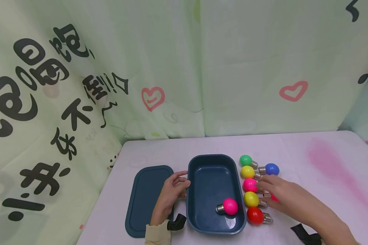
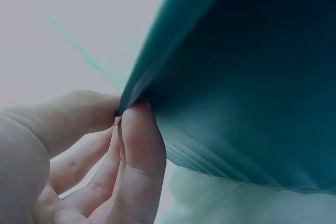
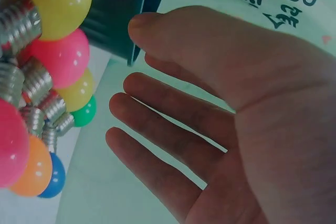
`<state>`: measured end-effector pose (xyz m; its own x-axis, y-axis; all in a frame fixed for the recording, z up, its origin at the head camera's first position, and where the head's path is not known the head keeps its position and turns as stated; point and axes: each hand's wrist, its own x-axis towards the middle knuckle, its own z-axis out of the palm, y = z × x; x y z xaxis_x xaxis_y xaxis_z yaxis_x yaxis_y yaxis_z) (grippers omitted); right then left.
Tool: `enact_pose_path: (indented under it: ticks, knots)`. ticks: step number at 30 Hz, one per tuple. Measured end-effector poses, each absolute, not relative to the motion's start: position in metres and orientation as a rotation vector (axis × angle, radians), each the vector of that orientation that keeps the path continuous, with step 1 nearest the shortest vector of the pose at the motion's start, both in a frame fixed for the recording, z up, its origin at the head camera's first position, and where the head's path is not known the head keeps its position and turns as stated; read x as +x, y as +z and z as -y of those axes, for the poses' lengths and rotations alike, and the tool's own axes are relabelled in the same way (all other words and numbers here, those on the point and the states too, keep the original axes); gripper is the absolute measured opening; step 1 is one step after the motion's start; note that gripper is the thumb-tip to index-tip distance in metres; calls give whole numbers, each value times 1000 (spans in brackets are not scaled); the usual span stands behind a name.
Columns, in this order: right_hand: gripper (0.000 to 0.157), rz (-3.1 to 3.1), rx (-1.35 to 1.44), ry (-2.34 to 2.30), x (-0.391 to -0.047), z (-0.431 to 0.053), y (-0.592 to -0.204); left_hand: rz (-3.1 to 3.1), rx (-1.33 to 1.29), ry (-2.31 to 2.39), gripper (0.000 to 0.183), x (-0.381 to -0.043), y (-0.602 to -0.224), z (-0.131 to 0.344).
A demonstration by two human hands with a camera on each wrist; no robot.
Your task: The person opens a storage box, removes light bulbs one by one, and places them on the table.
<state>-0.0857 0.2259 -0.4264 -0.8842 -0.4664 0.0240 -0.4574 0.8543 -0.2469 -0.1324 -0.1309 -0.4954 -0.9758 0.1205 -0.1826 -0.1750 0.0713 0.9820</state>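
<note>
A pink light bulb (image 1: 230, 206) lies on its side in the dark blue rectangular box (image 1: 214, 230). At the box's left wall, my left hand (image 1: 171, 194) pinches the edge between thumb and fingers (image 2: 140, 142). Over a group of colourful bulbs to the right of the box hovers my right hand (image 1: 283, 194), its fingers extended and holding nothing. Around it lie a green bulb (image 1: 246, 160), a blue bulb (image 1: 272, 169), a yellow bulb (image 1: 247, 172) and a red bulb (image 1: 255, 216). An orange bulb (image 3: 35, 169), hidden in the head view, shows in the right wrist view.
A flat dark blue lid (image 1: 150, 183) lies on the pale tablecloth (image 1: 294, 153) left of the box, partly behind my left hand. Behind the table hangs a light green curtain (image 1: 233, 68) with hearts and dark lettering. A pink stain marks the cloth at right.
</note>
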Motion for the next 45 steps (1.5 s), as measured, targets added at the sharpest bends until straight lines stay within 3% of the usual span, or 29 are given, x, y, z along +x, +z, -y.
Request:
enact_pose_path:
  ticks: [16,34,45]
  knots:
    - [46,-2940,-975,-411,-85,-186,-421,-2130,-70,1997,46,-133,-497,131]
    - [59,-2828,-1068,-379,-85,-164,-434,-2129,-67,1999,47,-135,-499,132]
    - [55,-2752,-1110,-360,-85,-151,-437,-2113,-56,2009,47,-134,-495,131]
